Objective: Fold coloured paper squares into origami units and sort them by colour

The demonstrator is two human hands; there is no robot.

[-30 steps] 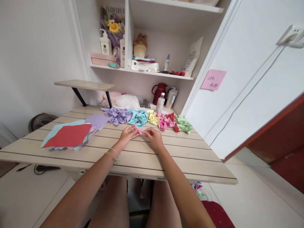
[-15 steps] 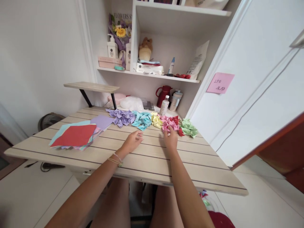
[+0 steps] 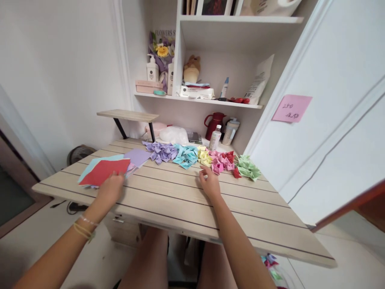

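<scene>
My left hand (image 3: 110, 188) rests at the near edge of a stack of coloured paper squares (image 3: 102, 170), red sheet on top, fingers touching it and spread. My right hand (image 3: 209, 182) lies on the wooden table (image 3: 180, 200) with loosely spread fingers, empty, just in front of the row of folded paper pieces. That row runs purple (image 3: 161, 150), teal (image 3: 186, 154), yellow (image 3: 204, 155), pink and red (image 3: 223, 160), then green (image 3: 247, 167). A lilac sheet (image 3: 137, 156) sticks out from the stack.
Behind the row stand a red jug (image 3: 213, 122), a small bottle (image 3: 215, 137) and a cup (image 3: 230, 130). Shelves above hold bottles, a box and a toy. A small raised shelf (image 3: 128, 115) sits at the table's back left. A pink note (image 3: 291, 108) is on the right wall.
The folded pink piece held between both hands went to the pink pile with my right hand. My left hand moved left to the paper stack; the right drew back slightly.
</scene>
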